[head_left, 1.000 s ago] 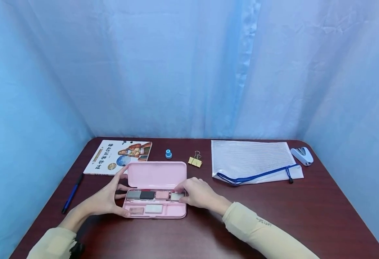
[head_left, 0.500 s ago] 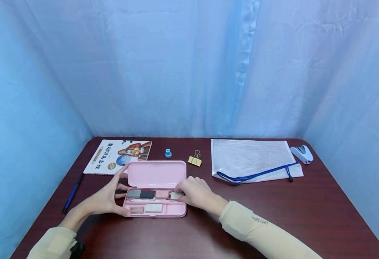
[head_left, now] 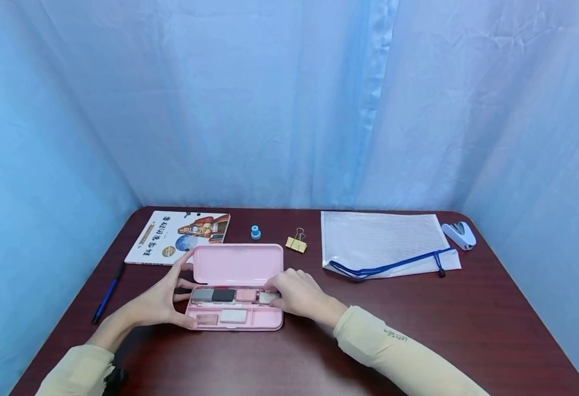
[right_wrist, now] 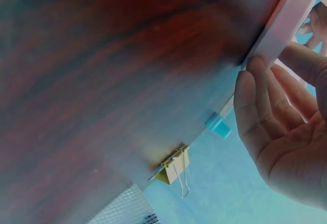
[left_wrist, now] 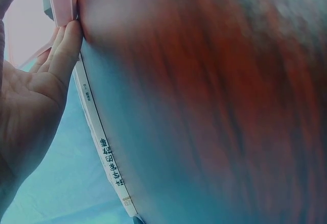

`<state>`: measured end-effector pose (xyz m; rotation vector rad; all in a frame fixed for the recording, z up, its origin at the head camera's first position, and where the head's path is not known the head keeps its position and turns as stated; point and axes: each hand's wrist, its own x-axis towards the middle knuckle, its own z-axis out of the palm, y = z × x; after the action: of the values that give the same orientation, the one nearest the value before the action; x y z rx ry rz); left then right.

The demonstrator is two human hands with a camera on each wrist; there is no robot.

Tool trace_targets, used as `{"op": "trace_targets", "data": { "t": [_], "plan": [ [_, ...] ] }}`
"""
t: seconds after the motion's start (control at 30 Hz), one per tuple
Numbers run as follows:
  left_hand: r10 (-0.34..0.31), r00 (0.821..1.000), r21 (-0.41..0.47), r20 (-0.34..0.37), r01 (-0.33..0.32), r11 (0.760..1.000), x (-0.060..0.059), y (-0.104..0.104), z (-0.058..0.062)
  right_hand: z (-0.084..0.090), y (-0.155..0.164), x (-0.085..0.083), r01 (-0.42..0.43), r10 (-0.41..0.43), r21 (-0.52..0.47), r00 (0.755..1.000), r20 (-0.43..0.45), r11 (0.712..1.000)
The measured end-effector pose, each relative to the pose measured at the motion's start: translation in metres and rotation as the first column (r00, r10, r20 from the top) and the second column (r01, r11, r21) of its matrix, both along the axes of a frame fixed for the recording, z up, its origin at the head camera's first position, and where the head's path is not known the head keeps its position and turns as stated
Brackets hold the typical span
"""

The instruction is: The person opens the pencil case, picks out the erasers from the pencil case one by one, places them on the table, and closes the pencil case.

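Observation:
A pink pencil case (head_left: 238,264) lies on the table with its lid swung back. In its rear row sit grey, black (head_left: 223,295) and pink (head_left: 246,296) eraser-like blocks, plus a whitish block (head_left: 268,297) at the right end. A brownish-pink block (head_left: 207,319) and a white one (head_left: 233,316) lie in the front compartments. My left hand (head_left: 158,302) grips the case's left end, thumb at the front corner, fingers spread toward the lid. With thumb and forefinger my right hand (head_left: 301,294) pinches the whitish block; its other fingers (right_wrist: 248,96) rest beside the case's right end.
Behind the case lie a book (head_left: 158,242), a small light-blue piece (head_left: 255,232) and a yellow binder clip (head_left: 296,242). A blue pen (head_left: 107,297) is at the left. To the right are a white mesh zip pouch (head_left: 383,239) and a white-and-blue stapler (head_left: 459,236). Curtains (head_left: 289,110) surround the table.

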<state>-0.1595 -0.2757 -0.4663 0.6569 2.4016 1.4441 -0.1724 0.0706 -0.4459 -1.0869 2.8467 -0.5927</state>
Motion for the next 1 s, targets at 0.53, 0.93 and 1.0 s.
{"op": "trace_targets", "data": {
  "t": [0.53,0.93,1.0],
  "plan": [
    [-0.007,1.000,0.007,-0.001,0.007,1.000,0.000,0.000,0.000,0.009,0.016,-0.001,-0.121,0.114,-0.122,0.992,-0.062,0.985],
    [0.000,1.000,0.000,-0.001,0.000,1.000,0.000,0.001,0.001,0.022,0.057,-0.002,-0.065,0.054,-0.237,0.997,-0.053,0.969],
    [0.000,1.000,-0.001,0.001,0.000,1.000,0.000,0.001,0.001,0.022,0.065,-0.001,-0.055,0.043,-0.233,0.998,-0.054,0.971]
  ]
}}
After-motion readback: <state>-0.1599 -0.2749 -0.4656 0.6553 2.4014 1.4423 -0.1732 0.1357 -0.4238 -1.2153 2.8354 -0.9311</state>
